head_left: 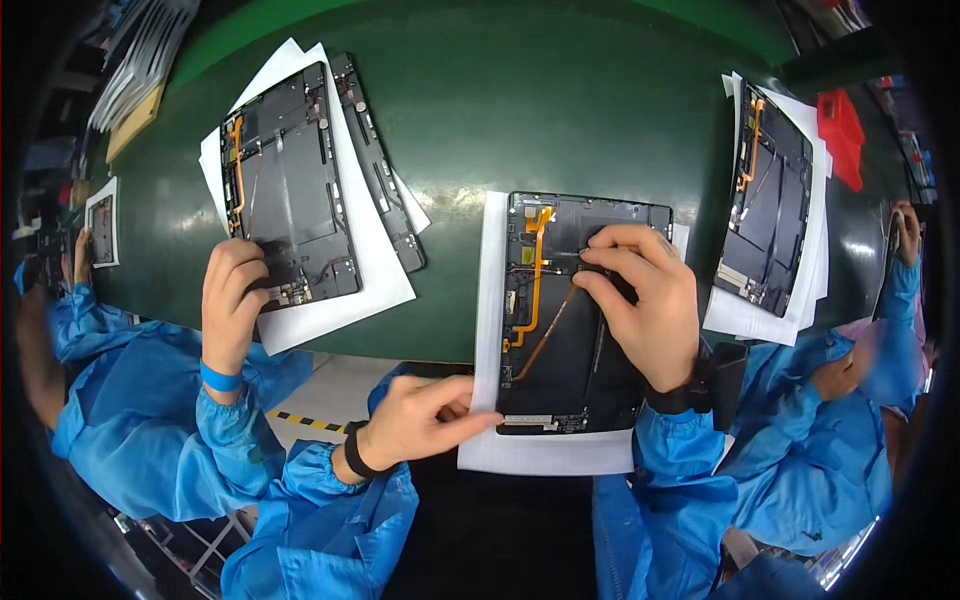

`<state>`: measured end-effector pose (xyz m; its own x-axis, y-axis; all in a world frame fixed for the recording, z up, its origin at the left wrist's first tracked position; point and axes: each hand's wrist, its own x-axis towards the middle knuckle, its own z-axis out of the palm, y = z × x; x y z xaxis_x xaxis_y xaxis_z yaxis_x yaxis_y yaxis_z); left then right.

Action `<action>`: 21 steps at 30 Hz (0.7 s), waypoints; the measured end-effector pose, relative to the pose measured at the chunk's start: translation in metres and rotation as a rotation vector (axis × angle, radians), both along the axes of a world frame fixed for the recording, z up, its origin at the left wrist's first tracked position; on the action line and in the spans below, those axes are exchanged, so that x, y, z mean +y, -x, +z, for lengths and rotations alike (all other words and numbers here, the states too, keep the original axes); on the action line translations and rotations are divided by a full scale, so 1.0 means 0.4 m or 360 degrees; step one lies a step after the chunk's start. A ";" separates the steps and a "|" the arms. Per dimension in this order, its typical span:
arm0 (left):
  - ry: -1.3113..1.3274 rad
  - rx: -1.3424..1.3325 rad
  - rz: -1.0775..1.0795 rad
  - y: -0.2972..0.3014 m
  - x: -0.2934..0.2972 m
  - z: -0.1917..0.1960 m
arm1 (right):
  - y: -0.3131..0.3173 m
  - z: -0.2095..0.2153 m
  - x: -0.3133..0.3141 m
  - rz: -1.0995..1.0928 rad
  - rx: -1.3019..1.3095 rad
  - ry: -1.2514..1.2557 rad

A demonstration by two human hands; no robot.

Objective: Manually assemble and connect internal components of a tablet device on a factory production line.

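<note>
In front of me a black tablet back housing (560, 390) lies on a white sheet (485, 320). An orange flex cable (538, 285) runs down its left side, and a thin brown cable (548, 338) slants across it. My right hand (650, 295) is over the housing's upper part, thumb and forefinger pinched where the brown cable's upper end meets them. What exactly sits between the tips is hidden. My left hand (425, 420) is at the lower left corner, fingers curled and thumb pressed against the housing's edge.
At left a co-worker's hand (235, 305) touches another tablet housing (290, 210) on paper; a narrow black part (378, 165) lies beside it. At right, another housing (765, 200) rests on sheets near a red bin (840, 135). The green table (460, 110) ends just before me.
</note>
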<state>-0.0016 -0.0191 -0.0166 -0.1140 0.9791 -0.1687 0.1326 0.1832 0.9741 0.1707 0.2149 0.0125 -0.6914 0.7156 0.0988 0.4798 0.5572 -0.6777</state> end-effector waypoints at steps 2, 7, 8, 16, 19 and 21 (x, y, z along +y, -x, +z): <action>-0.0171 0.0402 0.0019 0.045 0.009 0.011 | 0.010 0.007 0.004 0.0038 -0.0070 0.0092; -0.0012 -0.0336 0.0040 0.033 0.075 0.096 | 0.005 0.013 -0.012 0.0041 -0.0011 0.0080; 0.0214 -0.0680 -0.0153 0.030 0.098 0.110 | -0.003 0.016 -0.026 0.0054 0.0067 0.0124; 0.0787 -0.1428 -0.0139 -0.013 0.200 0.063 | -0.047 0.062 -0.141 0.0411 0.0186 -0.0266; 0.0752 -0.1332 -0.0114 -0.008 0.196 0.061 | -0.050 0.050 -0.127 0.0436 0.0198 -0.0101; 0.0669 -0.1288 -0.0062 -0.017 0.184 0.058 | -0.052 0.043 -0.121 0.0374 0.0235 0.0076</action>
<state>0.0051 0.0545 0.0065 0.2260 0.8197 -0.5263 -0.5486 0.5536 0.6265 0.1914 0.1665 0.0295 -0.8195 0.5438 0.1807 0.2356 0.6073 -0.7588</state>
